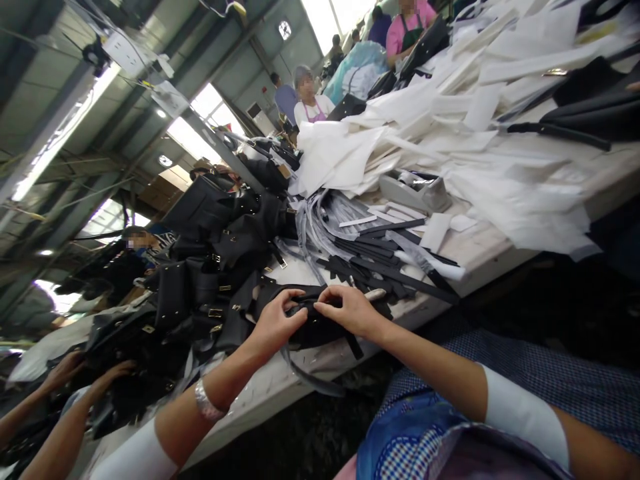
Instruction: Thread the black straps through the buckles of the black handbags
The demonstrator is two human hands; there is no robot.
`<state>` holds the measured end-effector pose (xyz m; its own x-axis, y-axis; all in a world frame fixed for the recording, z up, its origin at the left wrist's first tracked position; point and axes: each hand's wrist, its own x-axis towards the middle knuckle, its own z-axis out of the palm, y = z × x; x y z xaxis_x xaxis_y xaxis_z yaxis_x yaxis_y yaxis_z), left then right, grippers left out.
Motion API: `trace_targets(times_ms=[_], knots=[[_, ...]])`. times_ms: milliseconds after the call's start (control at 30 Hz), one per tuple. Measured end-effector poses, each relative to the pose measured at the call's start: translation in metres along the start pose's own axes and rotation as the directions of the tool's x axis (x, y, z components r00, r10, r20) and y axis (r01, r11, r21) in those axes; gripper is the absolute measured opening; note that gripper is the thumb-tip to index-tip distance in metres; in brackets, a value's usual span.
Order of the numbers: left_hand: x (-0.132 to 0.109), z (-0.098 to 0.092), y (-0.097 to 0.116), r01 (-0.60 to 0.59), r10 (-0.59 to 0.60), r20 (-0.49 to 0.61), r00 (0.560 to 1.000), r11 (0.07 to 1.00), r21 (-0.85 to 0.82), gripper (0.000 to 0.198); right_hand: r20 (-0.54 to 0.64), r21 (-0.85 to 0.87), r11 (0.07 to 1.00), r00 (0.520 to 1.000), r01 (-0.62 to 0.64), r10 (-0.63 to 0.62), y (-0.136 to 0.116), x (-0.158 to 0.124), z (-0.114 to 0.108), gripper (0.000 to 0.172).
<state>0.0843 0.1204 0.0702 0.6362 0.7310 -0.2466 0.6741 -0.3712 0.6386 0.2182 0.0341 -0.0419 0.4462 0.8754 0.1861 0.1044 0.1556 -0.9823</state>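
Blue checked clothing (415,457) lies nearest us. Beyond it, at the near edge of the white table (493,260), we find a black bag (320,337) lying under both hands. The left hand (276,323) and the right hand (353,312) face each other just apart, thumbs and forefingers appearing to pinch black material along its upper side; the exact part is too small to tell.

We judge the bag light and pliable, stiffer at its seams, its smooth face slightly slippery and open to scuffing. We advise hold by the edges.

Just below, a grey strap (313,381) hangs over the table edge. To the left we note heaped black bags (173,293) with metal fittings; past them, a co-worker's hands (117,370) rest on dark goods. To the right lie black strips (383,268); further back, a grey tape dispenser (417,192) and loose white sheets (340,157).
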Motion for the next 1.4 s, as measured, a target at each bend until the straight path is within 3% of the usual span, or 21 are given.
trace_targets(times_ms=[267, 667, 867, 967, 1133, 1267, 1400], knots=[[0.009, 0.007, -0.016, -0.004, 0.001, -0.036, 0.999, 0.996, -0.085, 0.046, -0.009, -0.024, 1.0, 1.0, -0.02, 0.019, 0.006, 0.003, 0.001, 0.014], [0.011, 0.01, -0.022, 0.005, -0.007, -0.013, 1.0, 0.985, -0.172, 0.045, -0.021, -0.123, 0.992, 0.999, -0.037, 0.034, 0.002, 0.0, 0.006, 0.014], [0.011, 0.013, -0.021, -0.016, 0.009, -0.039, 0.999, 0.984, -0.178, 0.039, 0.051, -0.265, 0.964, 0.999, 0.023, -0.01, 0.004, 0.0, 0.0, 0.018], [0.01, 0.013, -0.023, -0.016, 0.01, -0.044, 0.999, 0.989, -0.147, 0.038, 0.067, -0.431, 0.901, 0.998, 0.044, -0.017, 0.014, 0.003, -0.021, 0.025], [0.01, 0.011, -0.025, -0.04, 0.034, -0.049, 0.998, 0.992, -0.123, 0.035, 0.117, -0.739, 0.671, 0.992, 0.051, 0.055, 0.031, 0.006, -0.051, 0.017], [0.011, 0.012, -0.023, -0.048, 0.042, -0.044, 0.998, 0.99, -0.136, 0.035, 0.178, -0.841, 0.532, 0.979, 0.098, 0.1, 0.03, 0.008, -0.047, 0.017], [0.01, 0.011, -0.023, -0.045, 0.04, -0.048, 0.998, 0.993, -0.113, 0.035, 0.161, -0.875, 0.475, 0.981, 0.09, 0.111, 0.025, 0.006, -0.045, 0.024]])
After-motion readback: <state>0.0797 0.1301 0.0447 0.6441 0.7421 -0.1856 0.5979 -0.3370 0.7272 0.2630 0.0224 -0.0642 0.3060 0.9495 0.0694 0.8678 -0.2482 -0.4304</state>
